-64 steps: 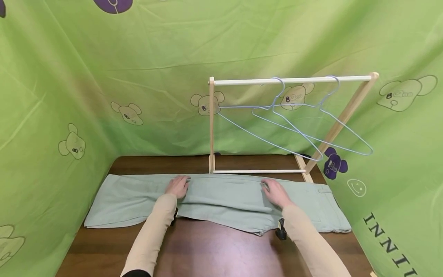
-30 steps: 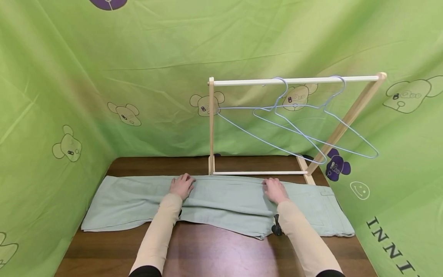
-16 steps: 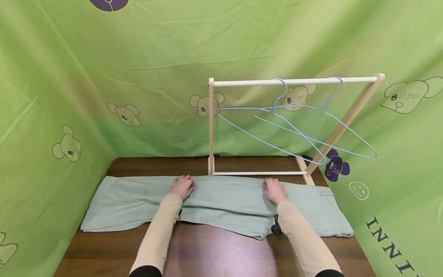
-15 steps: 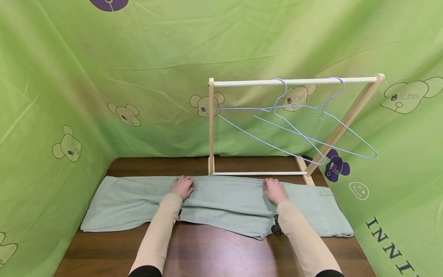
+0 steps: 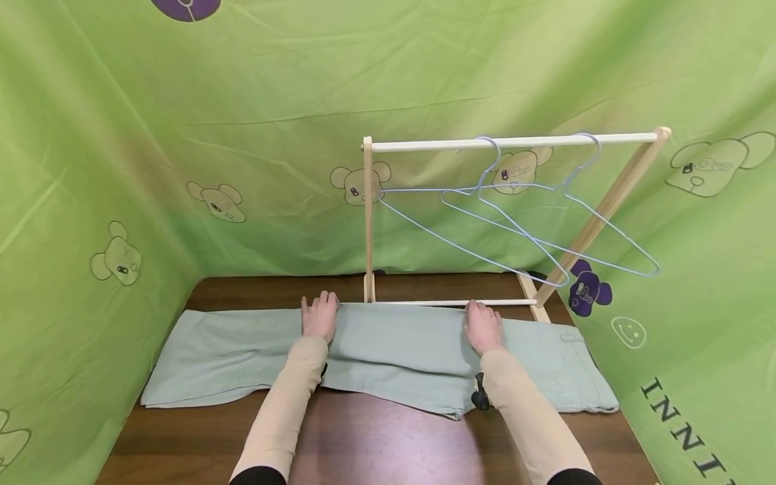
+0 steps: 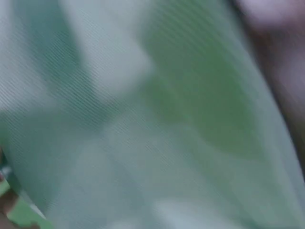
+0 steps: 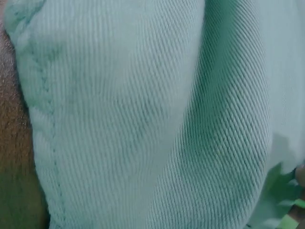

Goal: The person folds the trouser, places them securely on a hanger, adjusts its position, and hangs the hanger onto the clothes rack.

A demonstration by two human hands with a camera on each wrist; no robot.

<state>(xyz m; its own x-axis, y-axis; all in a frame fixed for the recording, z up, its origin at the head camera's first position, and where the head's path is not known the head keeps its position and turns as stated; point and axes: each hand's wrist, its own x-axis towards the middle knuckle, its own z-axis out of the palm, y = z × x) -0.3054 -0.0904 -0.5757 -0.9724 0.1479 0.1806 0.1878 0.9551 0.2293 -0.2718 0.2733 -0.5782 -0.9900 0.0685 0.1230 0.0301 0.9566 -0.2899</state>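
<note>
Pale green trousers point(image 5: 388, 337) lie folded lengthwise across the table, waistband to the right and hems to the left. My left hand point(image 5: 319, 318) grips their far edge left of the middle. Further right, my right hand point(image 5: 483, 328) grips the same edge, which is slightly raised between the hands. Most fingertips are hidden behind the cloth. Blurred trouser cloth point(image 6: 133, 143) fills most of the left wrist view. In the right wrist view, the ribbed cloth point(image 7: 119, 119) has a deep fold, and only a sliver of fingers shows at the right edge.
Just behind the trousers stands a wooden rack point(image 5: 368, 222) with a white top rail point(image 5: 424, 145). Two lilac wire hangers point(image 5: 430, 232) hang from it. Green printed curtains point(image 5: 273, 101) enclose the brown table point(image 5: 376, 438) at the back and sides.
Both hands were resting on the cloth near the far edge. They have moved slightly away from me, onto that edge, and the stretch between them has lifted a little.
</note>
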